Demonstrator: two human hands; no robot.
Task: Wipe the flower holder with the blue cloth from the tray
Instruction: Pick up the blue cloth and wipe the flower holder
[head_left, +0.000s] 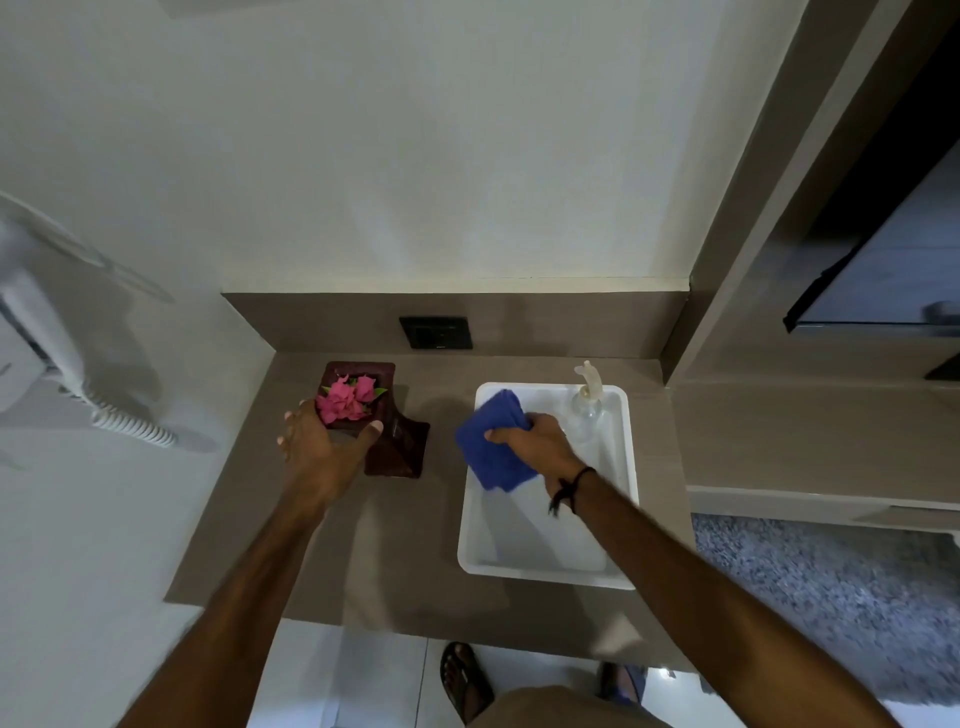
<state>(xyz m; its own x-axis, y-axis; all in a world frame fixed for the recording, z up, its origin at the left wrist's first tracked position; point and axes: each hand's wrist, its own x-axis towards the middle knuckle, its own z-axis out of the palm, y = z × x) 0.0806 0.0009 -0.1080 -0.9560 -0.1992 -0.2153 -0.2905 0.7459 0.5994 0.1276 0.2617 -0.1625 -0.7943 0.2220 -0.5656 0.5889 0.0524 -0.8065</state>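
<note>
Flower holder (395, 439): a dark reddish-brown wooden piece standing on the grey-brown worktop (415, 597), left of the white tray (621, 525) and well apart from it. Its long axis runs upright, though from my head view it appears tilted, with the square top opening toward the back wall and the wider, flared base toward me and to the right. The opening carries pink flowers (345, 400) with a few green leaves at the edges. My left hand (324, 447) grips the holder near its upper part, thumb on the right face and fingers wrapped around the left side, partly behind the blooms. The blue cloth (493, 447) is a soft, bunched fabric, deep blue, hanging over the left rim of the tray, with its lower end inside the tray. My right hand (540, 447) is closed on the cloth, fingers pinching a fold at its middle; a dark cord sits around that wrist. A clear pump bottle (587, 405) stands in the far right corner of the tray, just beside my right hand. A dark wall socket (436, 332) is set in the panel behind the worktop, between the holder and the tray.
</note>
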